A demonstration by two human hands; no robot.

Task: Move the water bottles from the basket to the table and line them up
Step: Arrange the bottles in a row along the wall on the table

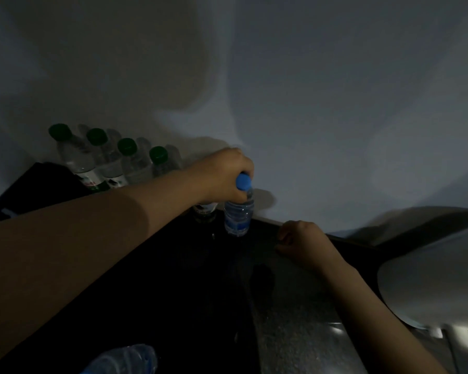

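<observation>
My left hand grips a blue-capped water bottle round its neck; the bottle stands upright on the dark table by the wall. To its left, several green-capped bottles stand in a row along the wall, the nearest partly hidden behind my hand. My right hand rests on the table's far edge with fingers curled, holding nothing. Another clear bottle lies at the bottom edge of the view. The basket is not in view.
A pale wall rises right behind the table. A white rounded object sits at the right, past the table's edge. The scene is dim.
</observation>
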